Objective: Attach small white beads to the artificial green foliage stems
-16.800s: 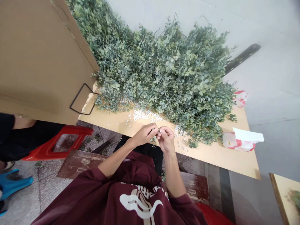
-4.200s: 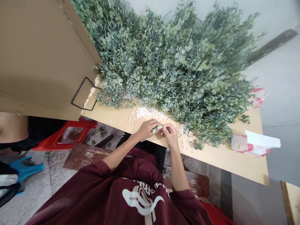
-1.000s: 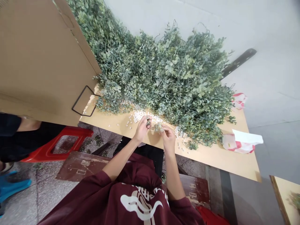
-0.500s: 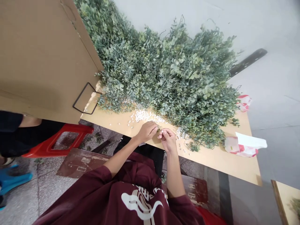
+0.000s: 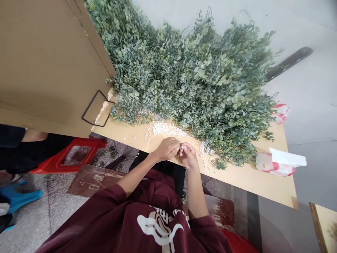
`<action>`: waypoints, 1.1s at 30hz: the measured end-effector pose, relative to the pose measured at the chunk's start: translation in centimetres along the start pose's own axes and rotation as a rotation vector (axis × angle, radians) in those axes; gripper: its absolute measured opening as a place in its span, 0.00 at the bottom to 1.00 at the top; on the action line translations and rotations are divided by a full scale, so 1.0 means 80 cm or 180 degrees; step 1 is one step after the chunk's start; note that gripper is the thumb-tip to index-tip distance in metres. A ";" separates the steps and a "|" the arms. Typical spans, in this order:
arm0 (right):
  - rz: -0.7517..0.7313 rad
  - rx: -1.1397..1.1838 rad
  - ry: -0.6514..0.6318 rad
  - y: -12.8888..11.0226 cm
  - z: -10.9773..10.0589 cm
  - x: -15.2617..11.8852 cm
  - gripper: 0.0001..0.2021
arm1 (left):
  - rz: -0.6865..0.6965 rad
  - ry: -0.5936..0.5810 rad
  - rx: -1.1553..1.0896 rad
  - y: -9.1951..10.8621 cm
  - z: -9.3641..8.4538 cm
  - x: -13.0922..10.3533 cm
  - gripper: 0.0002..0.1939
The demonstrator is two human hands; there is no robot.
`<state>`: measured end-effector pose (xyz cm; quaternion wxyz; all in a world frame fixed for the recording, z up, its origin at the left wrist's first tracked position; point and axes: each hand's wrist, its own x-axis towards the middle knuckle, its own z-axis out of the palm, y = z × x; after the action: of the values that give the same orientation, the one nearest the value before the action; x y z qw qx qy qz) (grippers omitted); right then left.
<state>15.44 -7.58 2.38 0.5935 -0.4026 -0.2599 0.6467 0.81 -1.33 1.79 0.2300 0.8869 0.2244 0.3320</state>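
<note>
My left hand (image 5: pixel 168 149) is closed in a pinch at the table's front edge, its fingertips on a thin dark-green stem (image 5: pixel 180 144). Facing it, my right hand (image 5: pixel 188 155) pinches a small white piece at the same spot, and the fingertips of both hands nearly meet. Fingers cover most of what is held. Just beyond the hands lies a heap of small white pieces (image 5: pixel 164 129), with a smaller scatter of them (image 5: pixel 204 149) to the right. Artificial green foliage (image 5: pixel 189 80) with small round leaves is piled high behind them.
The wooden table (image 5: pixel 273 182) bears a red-and-white packet (image 5: pixel 276 163) at right. A large cardboard box (image 5: pixel 50 66) and a black wire frame (image 5: pixel 94 109) stand at left. Another person's arm (image 5: pixel 35 136) shows beside a red stool (image 5: pixel 71 154).
My hands have drawn closer together, the left fingers now covering more of the stem. The view has shifted slightly; the foliage and white pieces look otherwise the same.
</note>
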 end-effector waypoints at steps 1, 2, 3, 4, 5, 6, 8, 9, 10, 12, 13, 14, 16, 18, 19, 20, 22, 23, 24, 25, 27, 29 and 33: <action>0.0012 0.0016 -0.0006 0.001 0.000 0.000 0.10 | -0.0014 -0.0018 0.0007 0.000 0.000 0.000 0.20; 0.0027 0.0032 -0.0009 0.001 -0.001 0.001 0.10 | -0.0023 -0.0034 0.0008 -0.001 0.001 0.000 0.20; 0.0044 0.0040 -0.0008 0.002 -0.001 0.001 0.10 | -0.0027 -0.0047 0.0004 -0.001 0.001 0.000 0.20; 0.0063 0.0042 -0.0005 0.002 -0.001 0.001 0.10 | -0.0027 -0.0061 -0.0005 -0.001 0.001 0.000 0.20; 0.0079 0.0043 -0.0001 0.002 -0.001 0.001 0.10 | -0.0031 -0.0068 -0.0014 -0.001 0.001 0.000 0.20; 0.0091 0.0044 0.0003 0.002 -0.001 0.001 0.10 | -0.0038 -0.0071 -0.0025 -0.001 0.002 0.000 0.20; 0.0109 0.0051 0.0008 0.001 0.000 0.000 0.10 | -0.0046 -0.0073 -0.0046 -0.001 0.001 0.001 0.21; 0.0115 0.0058 0.0012 0.001 0.000 0.000 0.10 | -0.0044 -0.0072 -0.0059 -0.001 0.001 0.001 0.21; 0.0117 0.0066 0.0020 0.000 0.001 0.000 0.10 | -0.0038 -0.0071 -0.0078 0.000 0.000 0.002 0.21; 0.0119 0.0088 0.0042 0.000 0.003 0.000 0.11 | -0.0033 -0.0067 -0.0120 0.001 -0.001 0.003 0.21; 0.0123 0.0107 0.0055 0.000 0.004 0.000 0.11 | -0.0039 -0.0060 -0.0137 0.002 -0.002 0.003 0.21; 0.0132 0.0130 0.0061 0.000 0.004 0.000 0.11 | -0.0047 -0.0052 -0.0150 0.003 -0.002 0.004 0.21; 0.0159 0.0180 0.0063 0.000 0.005 0.000 0.11 | -0.0067 -0.0032 -0.0151 0.003 -0.003 0.005 0.21; 0.0185 0.0222 0.0066 0.000 0.005 0.001 0.11 | -0.0073 -0.0012 -0.0140 0.003 -0.002 0.005 0.20; 0.0192 0.0237 0.0078 0.000 0.005 0.001 0.11 | -0.0072 -0.0006 -0.0139 0.003 -0.002 0.005 0.20; 0.0202 0.0245 0.0095 0.000 0.004 0.001 0.11 | -0.0067 0.0000 -0.0144 0.003 -0.002 0.005 0.20; 0.0232 0.0258 0.0128 0.000 0.005 0.002 0.11 | -0.0053 0.0012 -0.0163 0.003 -0.002 0.005 0.19; 0.0246 0.0267 0.0138 -0.001 0.005 0.002 0.12 | -0.0049 0.0011 -0.0172 0.003 -0.002 0.005 0.19; 0.0260 0.0275 0.0142 -0.001 0.005 0.002 0.12 | -0.0052 0.0005 -0.0178 0.004 -0.002 0.005 0.19; 0.0266 0.0282 0.0143 -0.001 0.006 0.002 0.12 | -0.0058 -0.0005 -0.0181 0.004 -0.003 0.005 0.19; 0.0258 0.0279 0.0144 -0.002 0.007 0.002 0.12 | -0.0071 -0.0020 -0.0183 0.005 -0.004 0.005 0.20; 0.0236 0.0247 0.0149 -0.003 0.007 0.002 0.12 | -0.0068 -0.0027 -0.0171 0.005 -0.004 0.006 0.20; 0.0191 0.0220 0.0163 -0.003 0.007 0.002 0.12 | -0.0049 -0.0023 -0.0101 0.004 -0.004 0.006 0.20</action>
<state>15.10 -7.31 2.82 0.5938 -0.4059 -0.2099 0.6622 1.03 -1.27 2.43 0.2474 0.8826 0.2250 0.3305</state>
